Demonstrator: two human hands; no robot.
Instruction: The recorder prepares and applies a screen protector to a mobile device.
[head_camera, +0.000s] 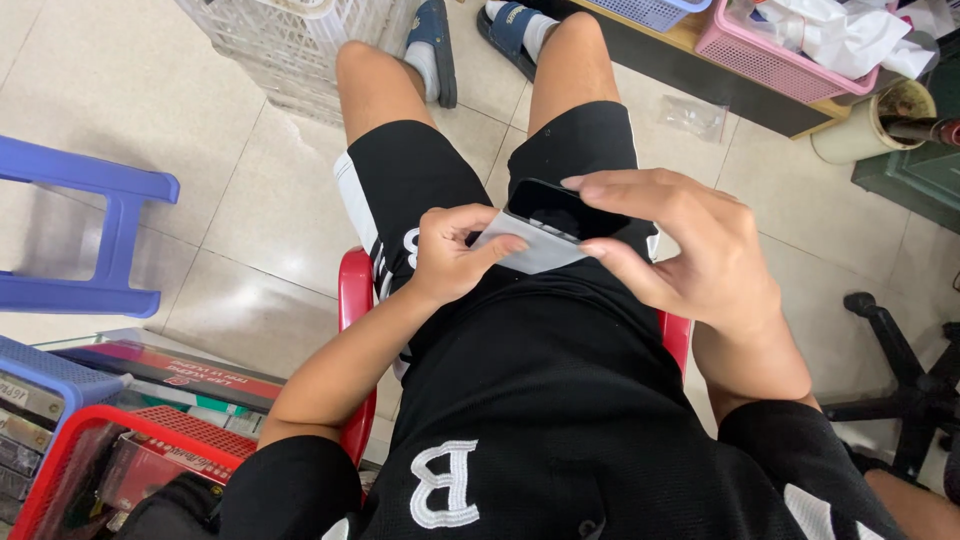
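A dark smartphone (560, 208) is held over my lap, screen side up and tilted. My right hand (680, 250) grips it from the right, fingers along its top edge and thumb underneath. A pale grey cloth or film (530, 252) lies against the phone's lower edge. My left hand (455, 255) pinches that grey piece against the phone with thumb and forefinger. I am seated on a red plastic chair (355, 300), wearing black shorts and a black shirt.
A blue plastic stool (100, 230) stands at the left. A red basket (150, 450) with boxed items sits at the lower left, a white crate (290, 40) ahead. A pink basket (790, 55) rests on a wooden shelf, and a black chair base (900, 380) stands at the right.
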